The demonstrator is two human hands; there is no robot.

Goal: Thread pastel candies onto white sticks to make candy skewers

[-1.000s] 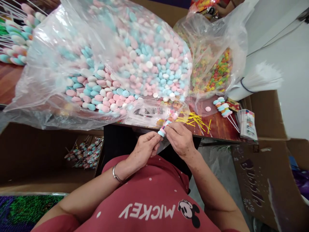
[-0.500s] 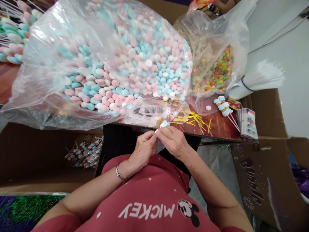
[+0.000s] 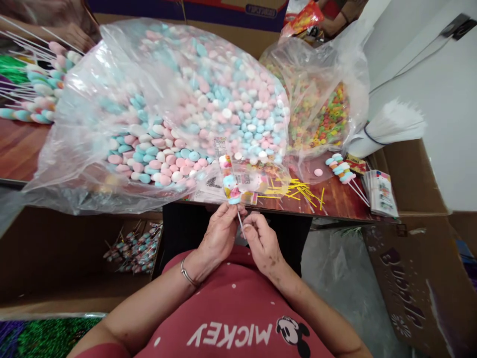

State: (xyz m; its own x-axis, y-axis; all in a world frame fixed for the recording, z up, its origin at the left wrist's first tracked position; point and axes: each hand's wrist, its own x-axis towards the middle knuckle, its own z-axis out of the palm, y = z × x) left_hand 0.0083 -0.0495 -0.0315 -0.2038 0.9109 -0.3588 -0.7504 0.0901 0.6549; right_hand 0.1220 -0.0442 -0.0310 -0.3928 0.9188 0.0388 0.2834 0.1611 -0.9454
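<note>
Over the table's edge [image 3: 346, 201], a wrapped candy skewer [image 3: 231, 185], pointed toward twelve o'clock, is pinched by the closed left hand [image 3: 219, 232], while at four o'clock the right hand's [image 3: 263, 243] grip beside the stick [image 3: 240, 219] cannot be told.

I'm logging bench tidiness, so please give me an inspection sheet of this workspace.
Surface: reddish-brown table, largely covered by a big candy bag.
Items being worked: one candy stick in a clear printed wrapper.
Clutter: loose yellow strips, a single pink candy, a smaller bag of colored rings.
Hands: left hand grips the stick just below the candies; right hand is at its lower end, grip unclear.
Cables: thin cable along the right wall, up to a black fitting.
Surroundings: open cardboard box at left holding a heap of candy sticks; another person's hand at upper left.
</note>
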